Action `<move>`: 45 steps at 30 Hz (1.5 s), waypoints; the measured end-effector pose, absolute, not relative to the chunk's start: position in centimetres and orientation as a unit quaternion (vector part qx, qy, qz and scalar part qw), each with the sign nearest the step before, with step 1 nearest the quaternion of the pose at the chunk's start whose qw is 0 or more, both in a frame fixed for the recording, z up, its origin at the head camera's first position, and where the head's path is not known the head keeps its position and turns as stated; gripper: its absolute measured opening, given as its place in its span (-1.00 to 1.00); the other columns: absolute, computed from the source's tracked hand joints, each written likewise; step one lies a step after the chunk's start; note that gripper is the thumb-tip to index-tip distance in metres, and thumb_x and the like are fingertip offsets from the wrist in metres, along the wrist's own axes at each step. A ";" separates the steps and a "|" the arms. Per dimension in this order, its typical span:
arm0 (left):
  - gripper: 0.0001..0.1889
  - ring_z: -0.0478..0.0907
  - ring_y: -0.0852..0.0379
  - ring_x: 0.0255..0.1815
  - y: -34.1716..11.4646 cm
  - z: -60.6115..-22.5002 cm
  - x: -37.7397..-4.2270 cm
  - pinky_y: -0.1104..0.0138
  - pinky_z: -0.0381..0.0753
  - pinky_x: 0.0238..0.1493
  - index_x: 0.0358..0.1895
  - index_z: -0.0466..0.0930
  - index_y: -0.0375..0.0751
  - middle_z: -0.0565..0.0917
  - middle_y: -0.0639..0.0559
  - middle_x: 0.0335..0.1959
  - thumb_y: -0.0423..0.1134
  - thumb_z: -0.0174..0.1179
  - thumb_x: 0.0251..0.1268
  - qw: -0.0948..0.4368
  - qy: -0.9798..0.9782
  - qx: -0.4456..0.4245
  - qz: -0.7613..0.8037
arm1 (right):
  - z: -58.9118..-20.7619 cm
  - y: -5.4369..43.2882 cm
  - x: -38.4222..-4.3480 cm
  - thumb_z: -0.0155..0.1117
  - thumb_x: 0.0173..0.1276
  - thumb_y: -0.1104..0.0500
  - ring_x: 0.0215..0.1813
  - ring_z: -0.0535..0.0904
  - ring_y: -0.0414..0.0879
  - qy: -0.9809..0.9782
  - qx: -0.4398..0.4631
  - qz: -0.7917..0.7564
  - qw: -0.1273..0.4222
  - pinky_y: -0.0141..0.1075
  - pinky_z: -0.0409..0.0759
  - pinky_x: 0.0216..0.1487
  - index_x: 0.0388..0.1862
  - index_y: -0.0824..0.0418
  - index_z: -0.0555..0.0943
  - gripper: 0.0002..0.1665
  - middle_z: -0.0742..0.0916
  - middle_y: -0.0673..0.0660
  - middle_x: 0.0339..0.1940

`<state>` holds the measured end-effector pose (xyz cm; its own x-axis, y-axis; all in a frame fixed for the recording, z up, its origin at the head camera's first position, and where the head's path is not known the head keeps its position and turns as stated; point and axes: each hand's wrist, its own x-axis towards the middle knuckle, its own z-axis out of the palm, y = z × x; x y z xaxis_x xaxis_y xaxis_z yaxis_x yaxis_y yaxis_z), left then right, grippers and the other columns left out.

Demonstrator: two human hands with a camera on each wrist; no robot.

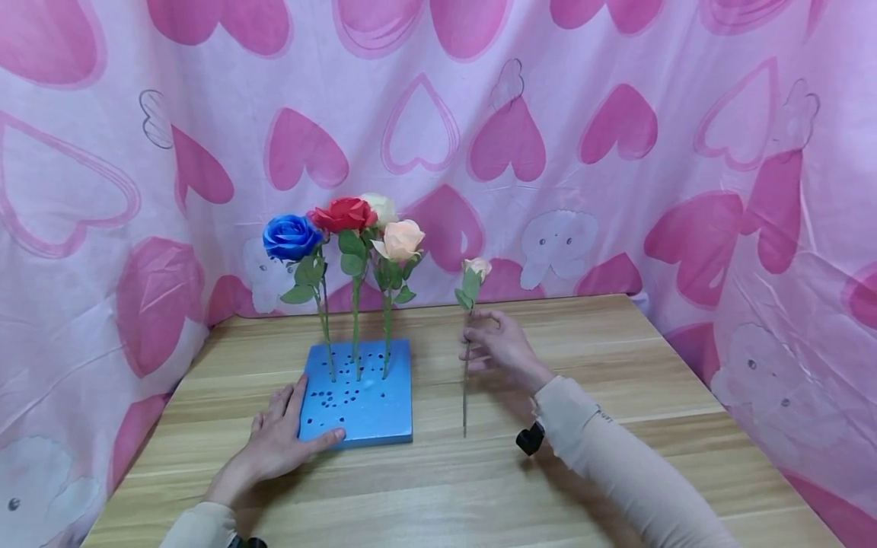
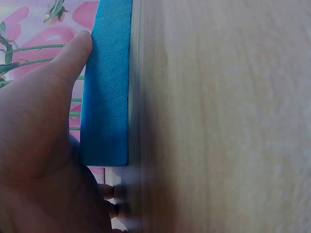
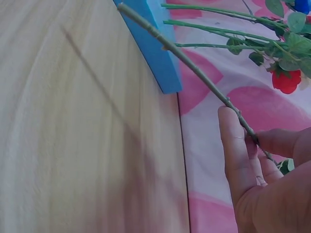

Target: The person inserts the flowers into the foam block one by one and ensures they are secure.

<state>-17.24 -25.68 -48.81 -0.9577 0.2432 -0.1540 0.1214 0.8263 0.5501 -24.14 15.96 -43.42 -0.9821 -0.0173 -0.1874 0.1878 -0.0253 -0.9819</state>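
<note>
My right hand (image 1: 503, 342) pinches the stem of a pale pink artificial rose (image 1: 471, 283) between thumb and fingers. The rose is upright to the right of a blue foam block (image 1: 384, 418), apart from it. In the right wrist view its bare stem (image 3: 194, 69) reaches past the fingers towards the block. At the block's near left corner rests my left hand (image 1: 277, 434), fingers along the left side and thumb on the near edge. Standing in the holed block are a blue rose (image 1: 291, 237), a red rose (image 1: 345, 215), a white rose (image 1: 379, 206) and a peach rose (image 1: 400, 240).
The block lies on a wood-grain table (image 1: 589, 365), left of its middle. A pink curtain (image 1: 438, 114) printed with hearts hangs behind the table and along both sides. Several small holes dot the block's top.
</note>
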 end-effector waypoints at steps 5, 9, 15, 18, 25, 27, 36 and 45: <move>0.41 -0.39 -0.67 0.77 -25.7 -48.8 -17.2 -0.66 -0.42 0.56 0.84 -0.38 -0.30 -0.20 -0.61 0.78 0.49 0.34 0.38 0.111 0.949 0.094 0.278 | -42.9 16.4 -24.3 0.40 0.64 0.30 -0.08 0.90 0.20 0.697 0.061 -0.713 0.053 0.04 0.90 -0.10 0.57 0.26 0.49 -0.40 0.87 0.23 -0.01; 0.41 -0.39 -0.67 0.77 -25.7 -48.9 -17.3 -0.66 -0.42 0.56 0.84 -0.39 -0.29 -0.20 -0.61 0.78 0.50 0.34 0.39 0.111 0.950 0.094 0.276 | -42.7 16.7 -24.3 0.41 0.65 0.28 -0.04 0.90 0.22 0.690 0.066 -0.719 0.046 -0.04 0.91 -0.14 0.53 0.29 0.53 -0.45 0.88 0.21 0.02; 0.41 -0.40 -0.67 0.77 -25.7 -48.9 -17.4 -0.65 -0.42 0.57 0.84 -0.41 -0.27 -0.21 -0.61 0.79 0.51 0.33 0.39 0.114 0.951 0.093 0.272 | -42.5 17.2 -24.2 0.40 0.65 0.29 0.11 0.86 0.32 0.692 0.071 -0.717 0.040 -0.05 0.91 -0.13 0.47 0.28 0.58 -0.52 0.87 0.21 0.06; 0.41 -0.41 -0.68 0.77 -25.8 -48.9 -17.4 -0.65 -0.43 0.57 0.84 -0.42 -0.27 -0.22 -0.60 0.79 0.50 0.32 0.39 0.116 0.950 0.093 0.273 | -42.3 17.4 -24.3 0.41 0.62 0.34 0.02 0.88 0.23 0.695 0.063 -0.715 0.034 -0.05 0.91 -0.14 0.46 0.29 0.59 -0.51 0.89 0.19 0.00; 0.41 -0.40 -0.68 0.77 -25.8 -48.8 -17.4 -0.65 -0.43 0.57 0.84 -0.41 -0.27 -0.21 -0.60 0.78 0.50 0.33 0.39 0.116 0.950 0.094 0.274 | -41.1 17.8 -24.2 0.41 0.57 0.43 -0.06 0.90 0.08 0.705 0.039 -0.708 0.011 0.08 0.89 -0.02 0.49 0.27 0.58 -0.44 0.88 0.21 -0.01; 0.41 -0.40 -0.68 0.77 -25.8 -48.8 -17.4 -0.65 -0.43 0.57 0.84 -0.41 -0.28 -0.21 -0.61 0.78 0.50 0.33 0.39 0.116 0.950 0.094 0.274 | -40.9 18.0 -24.2 0.42 0.57 0.42 -0.04 0.90 0.10 0.709 0.030 -0.705 0.002 0.04 0.90 -0.07 0.48 0.25 0.60 -0.45 0.87 0.21 0.00; 0.41 -0.41 -0.68 0.77 -25.7 -48.7 -17.3 -0.64 -0.44 0.57 0.84 -0.42 -0.26 -0.22 -0.60 0.79 0.50 0.33 0.39 0.121 0.950 0.091 0.273 | -40.2 18.3 -24.1 0.47 0.53 0.41 -0.06 0.90 0.06 0.703 -0.019 -0.711 -0.027 0.12 0.89 -0.02 0.36 0.28 0.71 -0.55 0.81 0.40 0.14; 0.41 -0.42 -0.68 0.77 -25.8 -48.8 -17.4 -0.65 -0.43 0.57 0.84 -0.42 -0.27 -0.22 -0.61 0.78 0.49 0.33 0.40 0.120 0.950 0.092 0.274 | -39.4 18.1 -23.7 0.46 0.52 0.44 -0.02 0.89 0.09 0.687 -0.042 -0.725 -0.026 0.17 0.84 0.08 0.33 0.38 0.72 -0.57 0.88 0.20 -0.04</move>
